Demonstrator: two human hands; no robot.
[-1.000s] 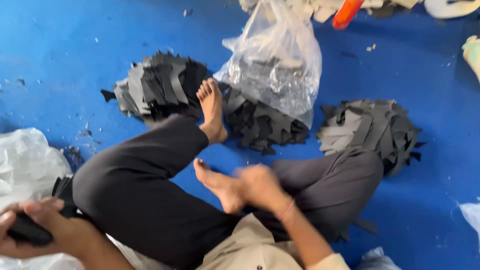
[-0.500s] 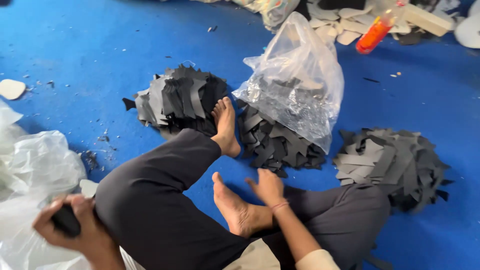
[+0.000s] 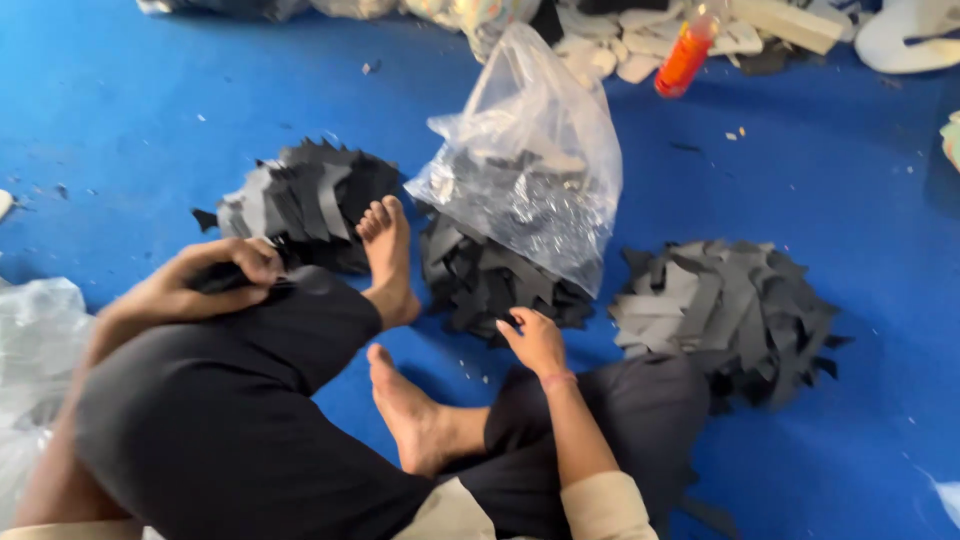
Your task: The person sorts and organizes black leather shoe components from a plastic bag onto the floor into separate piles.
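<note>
I sit cross-legged on a blue floor in dark trousers, feet bare. My left hand (image 3: 205, 280) rests over my raised left knee, fingers curled around a small black object that is mostly hidden. My right hand (image 3: 535, 340) reaches forward with fingers spread and touches the near edge of the middle pile of black cut strips (image 3: 490, 280). A clear plastic bag (image 3: 530, 170) holding more black pieces leans on that pile. Another pile of black and grey strips (image 3: 305, 200) lies behind my left foot, and a third pile (image 3: 725, 305) lies to the right.
Crumpled clear plastic (image 3: 35, 340) lies at my left. An orange bottle (image 3: 685, 55), pale scraps and boards crowd the far edge of the floor. Small bits of debris dot the blue floor (image 3: 150, 110).
My left hand has risen from low at my left side onto my knee, still holding the black object. My right hand has left my foot and reached the middle pile. The view tilted.
</note>
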